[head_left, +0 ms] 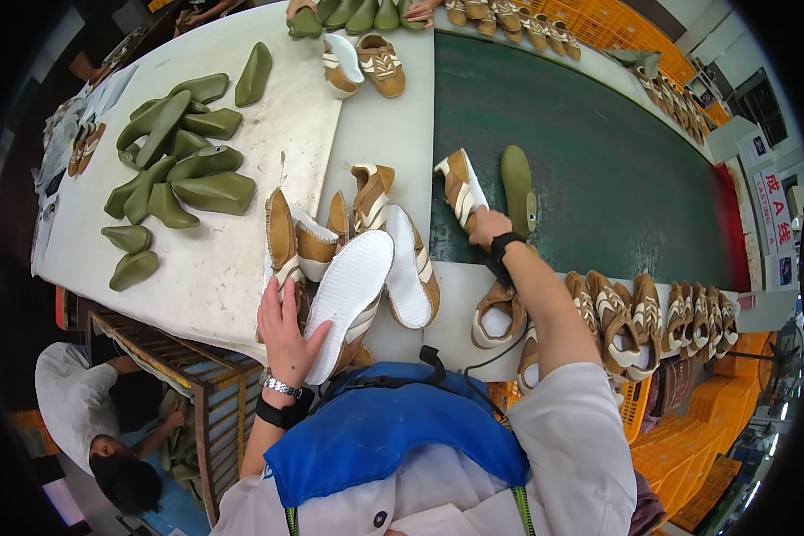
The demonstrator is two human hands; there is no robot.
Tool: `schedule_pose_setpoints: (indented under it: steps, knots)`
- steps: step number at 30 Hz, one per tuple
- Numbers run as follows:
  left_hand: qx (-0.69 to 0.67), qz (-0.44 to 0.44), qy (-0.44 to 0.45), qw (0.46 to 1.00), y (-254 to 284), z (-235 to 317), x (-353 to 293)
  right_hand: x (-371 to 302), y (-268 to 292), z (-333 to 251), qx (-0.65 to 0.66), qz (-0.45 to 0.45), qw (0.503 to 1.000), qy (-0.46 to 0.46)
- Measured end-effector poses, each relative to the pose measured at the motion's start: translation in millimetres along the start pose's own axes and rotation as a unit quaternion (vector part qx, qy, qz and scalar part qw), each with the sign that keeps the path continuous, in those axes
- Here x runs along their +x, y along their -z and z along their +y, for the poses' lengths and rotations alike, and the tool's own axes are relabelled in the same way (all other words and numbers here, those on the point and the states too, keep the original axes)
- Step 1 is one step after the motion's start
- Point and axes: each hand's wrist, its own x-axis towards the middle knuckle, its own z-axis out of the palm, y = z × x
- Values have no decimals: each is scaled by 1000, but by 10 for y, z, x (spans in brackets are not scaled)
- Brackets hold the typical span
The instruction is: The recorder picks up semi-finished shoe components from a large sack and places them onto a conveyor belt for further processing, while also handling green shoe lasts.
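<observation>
My right hand (489, 230) is closed on the near end of a tan and cream shoe upper (456, 186) with a white bottom, over the green belt. Just right of it lies a green shoe last (515, 183). My left hand (286, 332) is spread at the near table edge, its fingers against a brown shoe upper (282, 239). Its thumb touches the edge of a large white-bottomed upper (355, 290), bottom up. Another upper with a white bottom (409, 272) leans beside that one. Below my right wrist sits a brown shoe upper (498, 317), its opening facing up.
A heap of green lasts (188, 161) lies on the white table (281, 107) at left. Shoe uppers (648, 313) line the belt's (598, 161) near edge; others (527, 27) line its far edge. Another person's hands touch lasts at the far side. A person (89, 420) bends beside a metal-framed cart (205, 429).
</observation>
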Motion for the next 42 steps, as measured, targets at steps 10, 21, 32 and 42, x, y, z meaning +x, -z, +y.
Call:
schedule_pose_setpoints:
  steps: [10, 21, 32, 42]
  knots:
    - [-8, -14, -43, 999, 41, -36, -23, -914, 1621, 303, -156, 484, 830, 227]
    - [-2, -11, -72, 997, 10, -83, -21, -1415, 1246, 129, -90, 217, 877, 419]
    - [-1, -18, -67, 998, 60, -43, -50, -116, 1299, -81, -60, 328, 932, 140]
    - [1, -49, -44, 998, 48, -48, -13, 468, 300, 15, 201, 315, 927, -13]
